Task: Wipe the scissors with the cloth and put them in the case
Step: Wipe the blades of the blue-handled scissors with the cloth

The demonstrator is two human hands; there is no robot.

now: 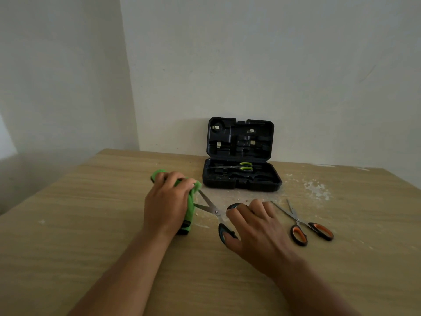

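A pair of scissors with dark handles [213, 209] lies with its blades spread apart on the wooden table [91, 236]. My left hand [167, 201] grips a green cloth [190, 210] bunched around the blade tips. My right hand [252, 226] holds the handles, thumb in the near loop and a finger in the far one. An orange-handled pair of scissors [305, 224] lies to the right, untouched. The black case [241, 176] stands with its lid up at the back, with a green-handled pair of scissors [241, 166] lying in its base.
White walls rise just behind the case and to the left. Pale dust and crumbs are scattered on the table in front of and to the right of the case. The table's left edge runs diagonally at the left.
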